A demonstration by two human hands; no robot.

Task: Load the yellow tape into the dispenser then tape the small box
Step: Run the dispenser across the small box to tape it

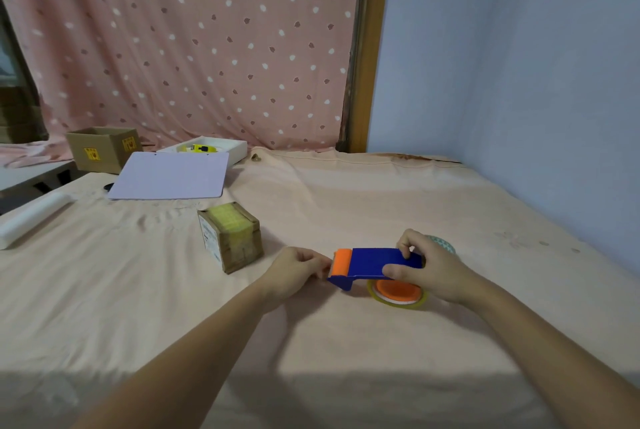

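The right hand (424, 267) clamps the light, rigid blue dispenser (375, 264) while the left hand (294, 271) pinches the thin, sticky yellow tape (398, 300) end at its orange roller (343, 262).

Yellow tape (398, 300) in blue dispenser (375, 264)

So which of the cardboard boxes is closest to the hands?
The small box with yellowish tape on top, just beyond the left hand. The open cardboard box with yellow stickers sits far back left.
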